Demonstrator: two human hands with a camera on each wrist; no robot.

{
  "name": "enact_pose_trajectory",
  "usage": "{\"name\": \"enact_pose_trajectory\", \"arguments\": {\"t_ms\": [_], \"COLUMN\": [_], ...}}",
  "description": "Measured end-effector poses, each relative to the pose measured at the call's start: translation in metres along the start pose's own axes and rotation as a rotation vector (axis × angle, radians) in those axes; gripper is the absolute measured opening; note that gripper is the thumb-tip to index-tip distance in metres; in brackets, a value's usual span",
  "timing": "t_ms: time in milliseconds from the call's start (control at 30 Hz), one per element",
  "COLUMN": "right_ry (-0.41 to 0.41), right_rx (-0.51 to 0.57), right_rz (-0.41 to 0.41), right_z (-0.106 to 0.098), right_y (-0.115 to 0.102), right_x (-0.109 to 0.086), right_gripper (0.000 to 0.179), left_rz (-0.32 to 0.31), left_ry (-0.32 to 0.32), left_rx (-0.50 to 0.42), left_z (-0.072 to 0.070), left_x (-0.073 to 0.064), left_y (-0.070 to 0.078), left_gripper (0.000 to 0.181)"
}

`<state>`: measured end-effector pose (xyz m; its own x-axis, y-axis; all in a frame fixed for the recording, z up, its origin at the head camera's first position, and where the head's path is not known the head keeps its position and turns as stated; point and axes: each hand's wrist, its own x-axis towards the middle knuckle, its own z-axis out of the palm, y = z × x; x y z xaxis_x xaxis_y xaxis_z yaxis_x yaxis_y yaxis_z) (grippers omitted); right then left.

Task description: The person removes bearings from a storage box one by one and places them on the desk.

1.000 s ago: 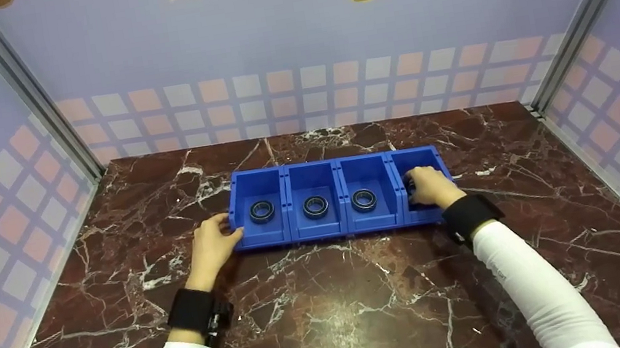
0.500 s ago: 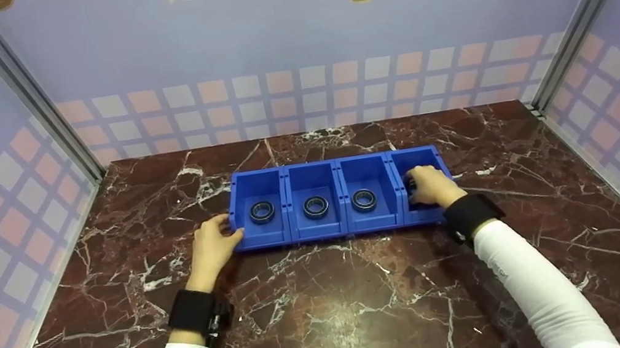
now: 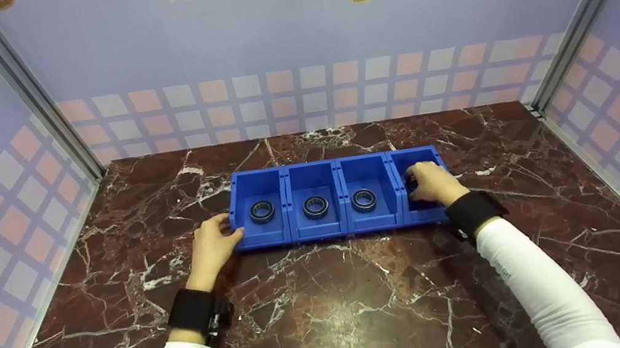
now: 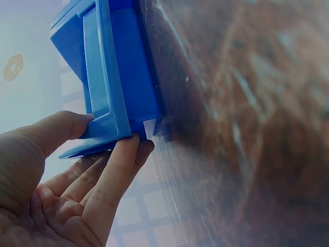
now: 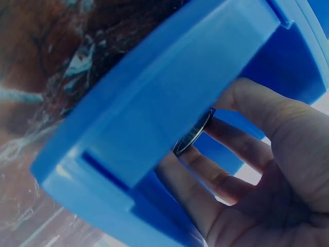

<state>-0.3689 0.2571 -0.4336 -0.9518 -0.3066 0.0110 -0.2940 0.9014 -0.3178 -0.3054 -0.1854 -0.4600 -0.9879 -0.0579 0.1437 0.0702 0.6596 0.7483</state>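
Several blue storage bins [image 3: 319, 231] stand joined in a row on the marbled table. One black-rimmed ball bearing lies flat in each of the three bins from the left: the left bearing [image 3: 262, 212], the second bearing [image 3: 316, 206] and the third bearing [image 3: 364, 199]. My left hand [image 3: 210, 246] grips the side wall of the leftmost bin, thumb at its front edge and fingers along the outside. Inside the rightmost bin, my right hand [image 3: 434, 182] holds another bearing [image 5: 193, 136] between thumb and fingers. Most of that bearing is hidden by the fingers and the bin's front wall.
The dark red marbled table [image 3: 331, 307] stretches in front of and around the bins. Behind it rises a lilac back wall [image 3: 275, 30] with printed tiles and sweets, and side panels with metal corner posts stand left and right.
My right hand has shifted very slightly up and to the right inside the rightmost bin. The left hand, the bins and the other bearings stay where they were.
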Motion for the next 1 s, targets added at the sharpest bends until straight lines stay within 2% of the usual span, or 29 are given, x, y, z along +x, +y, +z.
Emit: {"name": "enact_pose_trajectory", "arguments": {"t_ms": [367,633,1000], "right_ry": [-0.024,0.001,0.007], "right_rx": [-0.009,0.008,0.013], "right_rz": [0.002,-0.026,-0.011], "right_z": [-0.011,-0.021,-0.032], "right_y": [-0.005,-0.008,-0.009], "right_x": [-0.002,-0.003,-0.004], "right_gripper": [0.049,0.048,0.042], "left_rz": [0.000,-0.007,-0.005], "left_ry": [-0.005,-0.004,-0.003], "left_rx": [0.009,0.014,0.011], "left_z": [0.001,0.000,0.001], "left_x": [0.000,0.000,0.000], "left_y": [-0.001,-0.001,-0.001], "left_gripper": [0.047,0.046,0.047]}}
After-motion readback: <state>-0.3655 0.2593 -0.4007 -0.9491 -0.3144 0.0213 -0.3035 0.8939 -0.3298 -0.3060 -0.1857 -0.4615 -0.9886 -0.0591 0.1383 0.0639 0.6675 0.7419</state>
